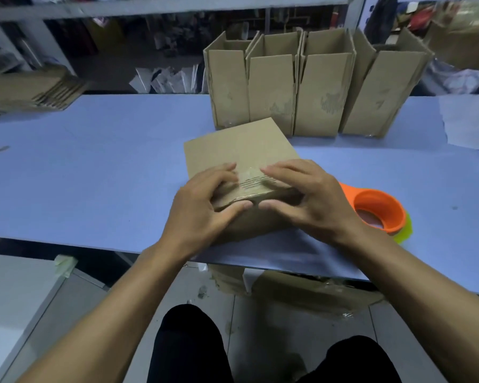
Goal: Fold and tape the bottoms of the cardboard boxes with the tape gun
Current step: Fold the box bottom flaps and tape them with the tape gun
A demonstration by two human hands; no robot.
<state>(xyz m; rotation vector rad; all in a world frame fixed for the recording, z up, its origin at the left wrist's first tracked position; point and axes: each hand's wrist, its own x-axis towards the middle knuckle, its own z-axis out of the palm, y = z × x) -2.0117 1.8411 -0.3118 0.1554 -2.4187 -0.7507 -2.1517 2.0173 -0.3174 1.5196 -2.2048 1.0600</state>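
A brown cardboard box [238, 150] lies on the blue table [94, 167], its bottom face turned up toward me. My left hand [202, 205] and my right hand [307, 197] both press on its near edge, fingers on top and thumbs on the front side. Clear tape [253, 179] runs between my fingertips over the seam. The orange tape gun [376, 208] rests on the table just right of my right wrist, partly hidden by it.
Several upright open boxes [296, 87] stand in a row behind the one I hold. A stack of flat cardboard [31, 92] lies at the far left. White paper [468, 120] covers the far right of the table. More cardboard [302, 291] sits on the floor below.
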